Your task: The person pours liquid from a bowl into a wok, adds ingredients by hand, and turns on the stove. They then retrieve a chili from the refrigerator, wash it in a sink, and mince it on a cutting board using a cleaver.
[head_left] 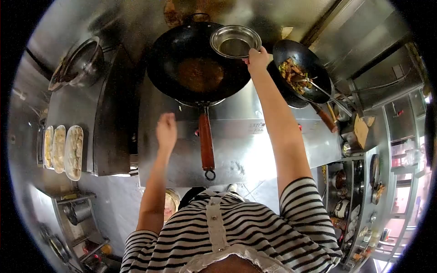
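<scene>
A large black wok (170, 57) with a red-brown wooden handle (206, 141) sits on the steel stove top, with brownish liquid in its bottom. My right hand (258, 60) grips the near right rim of a round metal bowl (236, 42), held over the wok's upper right side. Left of the wok handle, my left hand (167, 129) hovers over the stove front, its fingers close together, and what they hold, if anything, is too small to tell. A smaller wok (291, 49) at the right contains cooked food (293, 73) and a metal utensil (322, 89).
Three oblong white dishes of food, one of them here (74, 152), line the left counter (68, 107). Metal bowls (86, 63) rest at the back left. Shelves (353, 195) with pots and containers stand at the right, and a metal rack (75, 218) is at the lower left.
</scene>
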Tool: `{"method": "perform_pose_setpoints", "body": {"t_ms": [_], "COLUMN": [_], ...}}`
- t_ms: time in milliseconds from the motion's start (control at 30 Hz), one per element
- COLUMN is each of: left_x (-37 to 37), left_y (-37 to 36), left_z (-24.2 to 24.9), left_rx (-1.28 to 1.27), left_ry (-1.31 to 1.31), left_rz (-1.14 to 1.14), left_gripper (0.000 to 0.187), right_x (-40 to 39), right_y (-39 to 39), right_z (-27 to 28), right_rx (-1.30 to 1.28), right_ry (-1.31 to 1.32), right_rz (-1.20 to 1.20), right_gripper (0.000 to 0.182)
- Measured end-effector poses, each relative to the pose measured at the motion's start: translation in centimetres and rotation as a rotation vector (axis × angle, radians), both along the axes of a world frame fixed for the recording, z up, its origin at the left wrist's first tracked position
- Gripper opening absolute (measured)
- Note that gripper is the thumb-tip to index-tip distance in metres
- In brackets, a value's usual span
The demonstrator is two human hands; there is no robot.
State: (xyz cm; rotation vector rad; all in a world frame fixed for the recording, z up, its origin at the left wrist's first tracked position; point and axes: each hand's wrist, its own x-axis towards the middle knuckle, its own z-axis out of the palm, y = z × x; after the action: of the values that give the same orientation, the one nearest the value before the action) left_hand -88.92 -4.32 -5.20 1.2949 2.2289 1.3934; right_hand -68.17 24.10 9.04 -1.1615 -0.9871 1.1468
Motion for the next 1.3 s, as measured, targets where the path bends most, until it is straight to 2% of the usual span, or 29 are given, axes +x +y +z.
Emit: {"method": "perform_pose_setpoints", "body": {"t_ms": [33, 67, 100, 167, 200, 267, 333, 400, 467, 500, 533, 567, 633, 733, 833, 1000, 1033, 1100, 1133, 1233, 1300], "left_x": [2.5, 5.1, 5.8, 8.1, 8.8, 9.8, 9.9, 11.0, 11.1, 11.9, 12.8, 11.6, 11.1, 11.9, 11.4, 10.9, 9.8, 10.3, 11.3, 15.2, 15.0], "left_y": [-0.6, -1.3, -0.9, -0.7, -0.9, 0.0, 0.8, 0.6, 1.0, 0.8, 1.4, 1.1, 2.5, 3.5, 3.6, 3.5, 3.2, 2.3, 1.8, -1.6, -1.8], "left_z": [0.6, 1.2, -0.6, -2.9, -3.0, -4.8, -6.2, -4.7, -6.6, -5.2, -3.8, -7.3, -11.0, -10.3, -10.1, -11.1, -12.2, -10.9, -10.1, -7.2, -6.7], "left_rx": [-0.141, -0.279, -0.415, -0.463, -0.464, -0.347, -0.223, -0.465, -0.488, -0.505, -0.822, -0.621, -0.520, -0.247, -0.235, -0.240, -0.304, -0.426, -0.524, -0.260, -0.467], "left_ry": [0.041, 0.090, 0.197, 0.291, 0.379, 0.279, -0.026, 0.707, 0.873, 0.952, 0.641, 0.823, 0.029, -0.847, -1.090, -1.011, -0.955, -0.844, -0.464, 0.668, 0.670], "left_rz": [-0.039, -0.087, -0.184, -0.111, -0.161, -0.107, -0.204, -0.330, -0.172, -0.094, -0.066, -0.107, 0.168, 0.384, 0.428, 0.358, 0.331, 0.275, 0.349, 0.204, 0.145], "left_gripper": [0.023, 0.029, 0.036, 0.036, 0.035, 0.026, 0.019, 0.022, 0.026, 0.028, 0.035, 0.041, 0.033, 0.036, 0.038, 0.040, 0.043, 0.050, 0.057, 0.060, 0.056], "right_x": [0.8, 0.6, 1.1, 2.0, 2.5, 4.1, 6.3, 8.9, 11.8, 13.4, 15.0, 16.4, 19.4, 24.1, 28.2, 32.2, 32.9, 34.0, 34.4, 35.0, 35.0], "right_y": [0.3, -0.8, -1.1, -1.4, -1.9, -3.1, -5.5, -7.5, -10.0, -11.4, -13.0, -15.0, -18.3, -23.5, -27.5, -31.5, -31.9, -32.5, -32.6, -32.7, -32.6], "right_z": [-0.1, 1.0, 1.0, 0.9, 1.0, 1.9, 3.0, 3.5, 3.4, 3.0, 2.6, 2.4, 0.3, -3.9, -9.4, -16.7, -17.9, -19.1, -19.7, -21.2, -21.8], "right_rx": [-0.059, -0.159, -0.185, -0.240, -0.241, -0.263, -0.222, -0.175, -0.127, -0.108, -0.129, -0.149, -0.164, -0.307, -0.437, -0.468, -0.481, -0.491, -0.497, -0.491, -0.484], "right_ry": [0.118, 0.187, 0.265, 0.431, 0.452, 0.517, 0.546, 0.531, 0.554, 0.562, 0.530, 0.499, 0.479, 0.456, 0.416, 0.409, 0.393, 0.364, 0.360, 0.350, 0.336], "right_rz": [0.060, -0.007, 0.023, 0.080, 0.097, 0.112, 0.140, 0.115, 0.126, 0.147, 0.141, 0.134, 0.143, 0.088, 0.041, -0.064, -0.096, -0.110, -0.113, -0.114, -0.109], "right_gripper": [0.023, 0.014, 0.015, 0.016, 0.012, 0.008, 0.007, 0.008, 0.013, 0.015, 0.018, 0.020, 0.025, 0.030, 0.036, 0.043, 0.044, 0.052, 0.053, 0.058, 0.059]}}
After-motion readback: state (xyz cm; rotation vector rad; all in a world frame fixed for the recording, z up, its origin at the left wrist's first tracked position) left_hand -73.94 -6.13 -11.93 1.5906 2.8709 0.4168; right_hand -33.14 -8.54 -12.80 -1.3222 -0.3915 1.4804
